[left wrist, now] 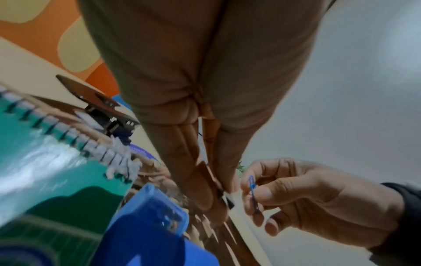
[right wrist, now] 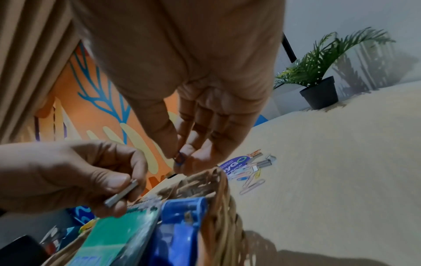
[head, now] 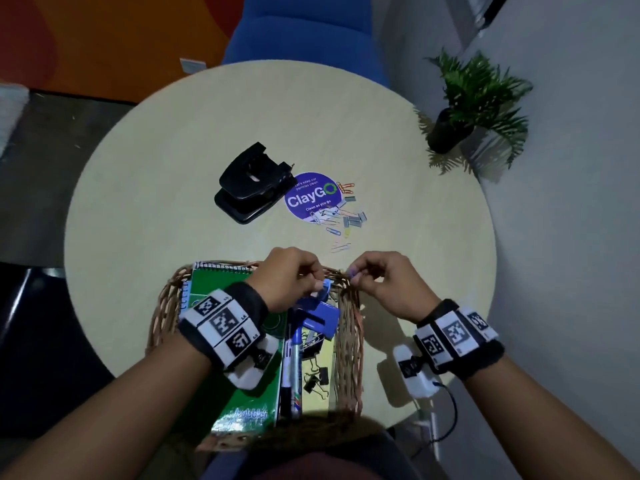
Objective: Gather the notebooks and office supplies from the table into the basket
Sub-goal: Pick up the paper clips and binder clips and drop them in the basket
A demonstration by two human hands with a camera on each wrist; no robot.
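Wicker basket [head: 349, 327] sits at the desk [head: 173, 188] near edge. Above its far rim, left hand [head: 291, 277] pinches a staple strip [right wrist: 121, 193]; right hand [head: 379, 282] pinches a blue clip [left wrist: 252, 190].

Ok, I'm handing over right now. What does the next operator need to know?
Left hand pinches a staple strip above the basket. Right hand pinches a blue paper clip by the far rim.
In the basket: green spiral notebook, blue stapler, markers, binder clips.
Left on the table: hole punch, loose paper clips and staples.
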